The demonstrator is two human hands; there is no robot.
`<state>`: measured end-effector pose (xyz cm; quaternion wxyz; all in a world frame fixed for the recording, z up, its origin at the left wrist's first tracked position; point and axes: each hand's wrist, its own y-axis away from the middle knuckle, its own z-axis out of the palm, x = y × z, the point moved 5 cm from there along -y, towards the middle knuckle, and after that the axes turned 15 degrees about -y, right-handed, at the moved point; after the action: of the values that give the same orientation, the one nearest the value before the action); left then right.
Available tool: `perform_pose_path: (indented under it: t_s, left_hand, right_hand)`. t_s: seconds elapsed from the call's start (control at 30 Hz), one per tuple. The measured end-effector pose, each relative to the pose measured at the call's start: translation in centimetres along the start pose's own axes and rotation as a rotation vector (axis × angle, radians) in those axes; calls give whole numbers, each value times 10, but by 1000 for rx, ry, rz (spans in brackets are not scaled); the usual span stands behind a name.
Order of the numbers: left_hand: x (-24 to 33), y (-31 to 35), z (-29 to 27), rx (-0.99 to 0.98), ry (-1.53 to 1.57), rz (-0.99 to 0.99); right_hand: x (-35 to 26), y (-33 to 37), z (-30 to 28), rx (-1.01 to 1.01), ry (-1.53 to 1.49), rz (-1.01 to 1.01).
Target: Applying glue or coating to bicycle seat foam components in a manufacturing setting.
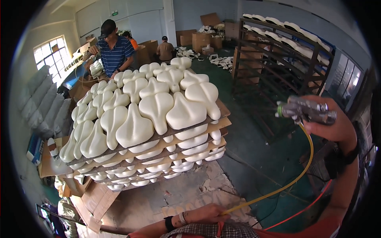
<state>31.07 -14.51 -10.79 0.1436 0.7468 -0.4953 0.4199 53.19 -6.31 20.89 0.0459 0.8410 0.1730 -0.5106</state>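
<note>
My right hand is raised at the right, closed around a spray gun whose nozzle faces left. From the gun's underside a yellow air hose curves down and leftward to my left hand, low near my body. The left hand's fingers are closed around the hose. Ahead and to the left, cream-white foam bicycle saddles lie in rows on the top board of a stack. Further boards with more saddles are layered beneath. A gap separates the gun from the saddles.
A dark metal rack carrying saddles stands far right. A person in a striped shirt works behind the stack; others sit farther back. Cardboard lies below the stack at left. A red hose crosses near my right arm.
</note>
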Motion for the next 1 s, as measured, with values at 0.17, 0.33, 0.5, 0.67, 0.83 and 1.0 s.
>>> perform_pose_path:
  t_s: [0.17, 0.33, 0.5, 0.67, 0.83, 1.0]
  left_hand:
    - [5, 6, 10, -93, 39, -51]
    - [10, 17, 14, 16, 139, -62]
    - [18, 25, 16, -20, -10, -53]
    - [18, 37, 19, 9, 38, -88]
    - [23, 44, 26, 2, 16, -34]
    - [31, 60, 29, -46, -52, -53]
  right_hand:
    - [-5, 1, -8, 217, 3, -164]
    - [-19, 4, 26, -13, -45, -181]
    - [-30, 8, 42, 64, -132, -148]
    - [-31, 20, 52, -73, -74, -96]
    - [-31, 29, 58, 13, -141, -159]
    - [-39, 50, 60, 64, -59, -82]
